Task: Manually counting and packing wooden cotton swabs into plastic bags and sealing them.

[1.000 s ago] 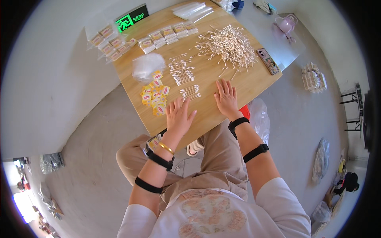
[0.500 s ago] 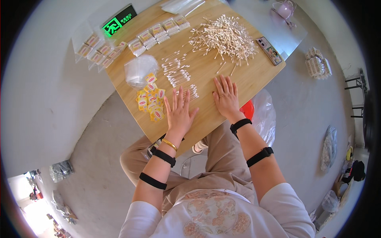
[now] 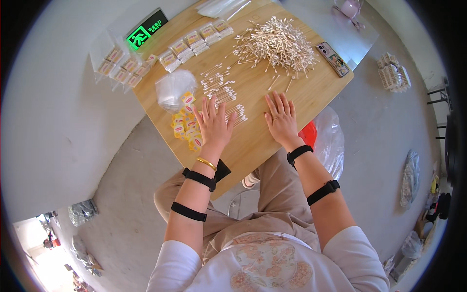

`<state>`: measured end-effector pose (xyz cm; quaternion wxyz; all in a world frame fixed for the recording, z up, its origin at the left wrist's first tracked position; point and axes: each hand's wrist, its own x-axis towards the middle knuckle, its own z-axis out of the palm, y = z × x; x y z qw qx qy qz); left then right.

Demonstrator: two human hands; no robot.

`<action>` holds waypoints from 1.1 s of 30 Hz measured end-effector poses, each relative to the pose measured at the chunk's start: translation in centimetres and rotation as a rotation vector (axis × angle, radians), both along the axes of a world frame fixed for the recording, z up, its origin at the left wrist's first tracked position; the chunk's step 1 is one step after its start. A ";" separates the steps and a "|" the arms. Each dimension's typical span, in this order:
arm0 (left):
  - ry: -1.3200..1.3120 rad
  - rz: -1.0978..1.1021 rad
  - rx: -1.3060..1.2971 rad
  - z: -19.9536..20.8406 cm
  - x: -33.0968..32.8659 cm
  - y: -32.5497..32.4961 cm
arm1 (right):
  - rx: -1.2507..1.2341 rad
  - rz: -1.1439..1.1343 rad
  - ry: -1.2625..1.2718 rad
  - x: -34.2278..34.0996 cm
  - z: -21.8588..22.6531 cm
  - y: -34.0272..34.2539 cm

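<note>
My left hand is open, fingers spread, between the yellow-and-white printed cards and the sorted cotton swabs; its fingertips reach the nearest swabs. Palm down on the bare wood to the right, my right hand is open and holds nothing. The swabs beside my left hand lie in rough rows. A large loose heap of cotton swabs fills the far right of the table. Just beyond the cards is a stack of clear plastic bags.
Filled swab packs line the table's far left edge, with more bagged packs beside it. A phone lies near the right edge of the wooden table. A red bag and clear plastic hang below that edge.
My left hand has shifted slightly left and away from me, toward the cards. My right hand stays flat in nearly the same place. The whole view has shifted slightly.
</note>
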<state>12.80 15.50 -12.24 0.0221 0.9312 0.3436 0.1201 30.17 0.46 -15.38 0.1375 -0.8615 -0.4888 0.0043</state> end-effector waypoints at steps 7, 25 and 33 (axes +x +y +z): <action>-0.092 -0.021 -0.068 -0.2 0.4 0.0 | 0.000 -0.004 0.017 -0.1 0.1 0.1; -0.032 -0.099 -0.077 -0.3 -1.6 -3.0 | 0.022 -0.018 -0.001 -0.1 0.0 0.0; 0.197 -0.193 -0.060 -1.2 -1.3 -5.7 | -0.003 -0.027 0.015 -0.1 0.1 0.2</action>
